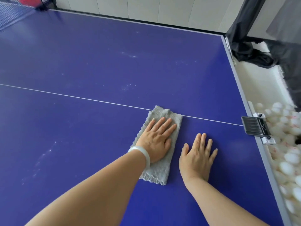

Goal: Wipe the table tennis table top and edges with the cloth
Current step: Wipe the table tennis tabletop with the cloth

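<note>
A: So, is anything here holding something?

B: Only at the right edge of the table tennis table [97, 62]. A heap of white balls [286, 159] lies just beside and below that edge. What holds them I cannot make out, and they are too many and too blurred to count. Some bear reddish marks, unreadable.

A: And the cloth?

B: One grey cloth [160, 173], folded into an oblong, lies flat on the blue top in the near half. Its far end crosses the white centre line [81, 97].

A: Hands?

B: Two, both bare. The left hand [156, 141] presses palm down on the cloth, fingers straight and close together, curled round nothing. One pale bracelet [143, 152] sits on that wrist. The right hand [197, 158] lies palm down on the bare top just beside the cloth, apart from it, fingers straight and slightly spread, holding nothing.

A: Any writing?

B: One black clamp [254, 126] grips the right edge where the centre line ends. It has faint pale lettering, too small to read.

A: What else?

B: One net [11, 15] at far left, dark mesh, with something red behind it. Dark fabric [244, 30] hangs past the far right corner. Whitish smudges dot the top.
</note>
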The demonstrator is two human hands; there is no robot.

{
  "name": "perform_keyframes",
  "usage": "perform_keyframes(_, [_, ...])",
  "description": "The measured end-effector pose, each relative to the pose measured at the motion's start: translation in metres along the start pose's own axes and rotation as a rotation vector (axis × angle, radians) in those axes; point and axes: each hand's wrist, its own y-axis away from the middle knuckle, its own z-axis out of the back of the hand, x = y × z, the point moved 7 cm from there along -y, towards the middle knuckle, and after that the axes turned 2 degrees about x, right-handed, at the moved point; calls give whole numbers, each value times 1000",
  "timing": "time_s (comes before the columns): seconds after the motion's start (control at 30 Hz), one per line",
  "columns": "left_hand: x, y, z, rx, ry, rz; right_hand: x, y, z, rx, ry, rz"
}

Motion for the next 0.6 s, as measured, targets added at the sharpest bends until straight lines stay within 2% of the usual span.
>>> perform_keyframes(0.13, [79,19,10,-116,26,257,-1,-1,-3,37,70,19])
perform_keyframes(0.23, [125,50,15,-110,49,437,1,0,-4,58,96,37])
perform_keyframes(0.33, [109,63,12,-123,92,593,0,-1,-3,62,84,38])
perform_keyframes(0.4, [51,65,5,-120,106,483,-1,-1,-2,60,49,34])
perform_keyframes(0.5, [-51,85,-17,-41,112,140,-5,-1,1,52,-35,18])
perform_keyframes(0.53, [-66,97,-21,-11,120,62,-5,-1,2,48,-41,18])
perform_keyframes(0.6, [-53,123,-18,-8,108,5,-4,-2,1,46,-27,27])
